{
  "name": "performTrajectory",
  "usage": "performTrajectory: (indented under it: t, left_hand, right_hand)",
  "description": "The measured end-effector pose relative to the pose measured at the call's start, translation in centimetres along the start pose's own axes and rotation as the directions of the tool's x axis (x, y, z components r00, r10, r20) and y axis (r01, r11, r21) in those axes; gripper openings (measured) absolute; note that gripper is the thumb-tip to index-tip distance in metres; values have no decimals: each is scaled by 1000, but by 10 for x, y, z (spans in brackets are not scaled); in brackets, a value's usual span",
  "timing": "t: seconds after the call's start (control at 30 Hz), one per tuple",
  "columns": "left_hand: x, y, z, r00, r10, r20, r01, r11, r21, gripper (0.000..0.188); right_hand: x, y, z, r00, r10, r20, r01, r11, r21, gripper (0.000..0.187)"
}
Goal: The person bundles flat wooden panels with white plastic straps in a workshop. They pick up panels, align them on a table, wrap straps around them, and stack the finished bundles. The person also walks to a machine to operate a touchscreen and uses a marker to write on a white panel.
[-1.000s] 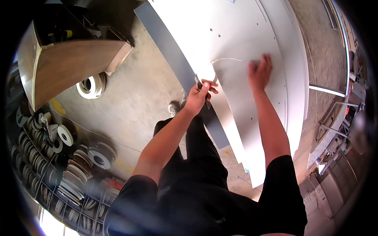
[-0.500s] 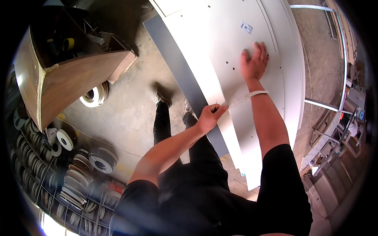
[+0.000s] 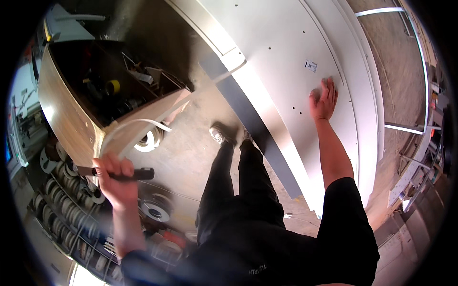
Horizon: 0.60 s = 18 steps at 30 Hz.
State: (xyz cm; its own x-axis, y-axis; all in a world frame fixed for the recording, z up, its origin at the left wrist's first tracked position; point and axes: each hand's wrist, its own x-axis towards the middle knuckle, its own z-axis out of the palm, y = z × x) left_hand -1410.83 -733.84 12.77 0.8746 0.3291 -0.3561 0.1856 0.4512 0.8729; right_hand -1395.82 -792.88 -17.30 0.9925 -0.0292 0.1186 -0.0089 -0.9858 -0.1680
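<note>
My left hand [image 3: 117, 178] is raised at the left, fingers wrapped round a black-handled knife [image 3: 138, 174]; its handle sticks out to the right and motion smears its other end. From the same hand a thin white edging strip [image 3: 135, 121] rises in a loose curl. Another blurred stretch of strip reaches the white panel's far left corner; I cannot tell whether the two are one piece. My right hand [image 3: 325, 101] lies flat with fingers stretched out on the stacked white panels [image 3: 286, 71], just below a small label [image 3: 310, 65] and beside several drilled holes.
A grey board [image 3: 238, 105] lies along the stack's left side. At the left stands an open wooden box [image 3: 71, 100] holding tools and a yellow tape roll [image 3: 113, 87]. A rack of edging rolls [image 3: 67, 205] is at the lower left. A metal frame [image 3: 424, 71] stands at the right.
My left hand has swung from the panel edge far out to the left with the knife. The strip, earlier stretched across to my right wrist, now trails loosely in the air. My right hand stays on the panel.
</note>
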Motion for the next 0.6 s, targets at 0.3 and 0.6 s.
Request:
performTrajectory:
  t: [0.3,0.6]
  left_hand:
    - [127,-215,104,917,-344,-202,368,925,97,51]
    - [210,-288,158,765,-576,288,469,805,364,35]
  right_hand:
    - [16,-11,-18,996,7,88,-7,1000,5,62]
    - [42,-88,-11,979,-94,182,72,990,122,100]
